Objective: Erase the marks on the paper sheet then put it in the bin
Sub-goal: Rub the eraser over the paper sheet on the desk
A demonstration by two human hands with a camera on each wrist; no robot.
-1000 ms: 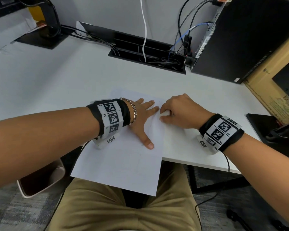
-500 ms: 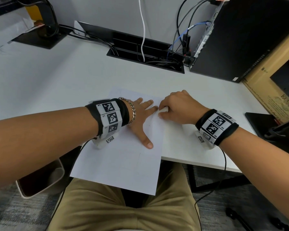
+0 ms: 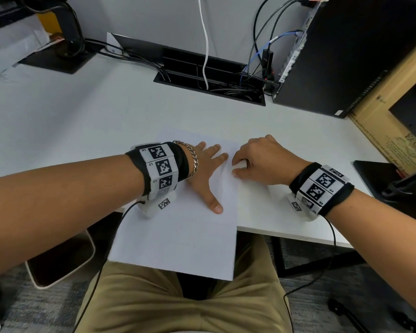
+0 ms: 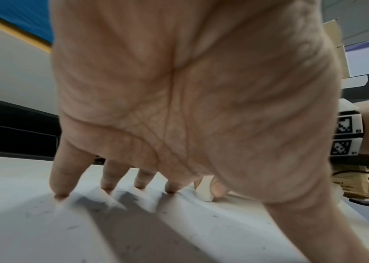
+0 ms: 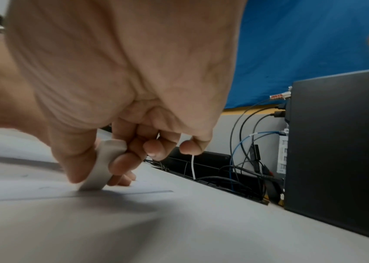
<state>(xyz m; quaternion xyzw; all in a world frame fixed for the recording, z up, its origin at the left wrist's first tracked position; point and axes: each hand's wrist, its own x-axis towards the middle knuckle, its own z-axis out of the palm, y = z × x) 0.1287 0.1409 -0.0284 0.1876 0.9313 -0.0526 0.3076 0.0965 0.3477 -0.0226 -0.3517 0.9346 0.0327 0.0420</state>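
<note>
A white paper sheet point(image 3: 178, 236) lies on the desk, its near end hanging over the edge above my lap. My left hand point(image 3: 205, 169) lies flat on the sheet with fingers point(image 4: 60, 181) spread, pressing it down. My right hand point(image 3: 257, 159) pinches a white eraser point(image 5: 102, 165) between thumb and fingers at the sheet's right edge, its end touching the paper. The eraser point(image 4: 203, 188) also shows beyond my left palm in the left wrist view. Faint grey specks dot the paper point(image 4: 43, 231).
A bin point(image 3: 60, 258) with a dark inside stands on the floor at my lower left, under the desk edge. A black computer tower point(image 3: 346, 56) and cables point(image 3: 262, 56) stand at the back right. A cardboard box point(image 3: 394, 111) is at the far right.
The right hand with the eraser has shifted slightly along the paper's right edge. The left hand stays flat on the sheet.
</note>
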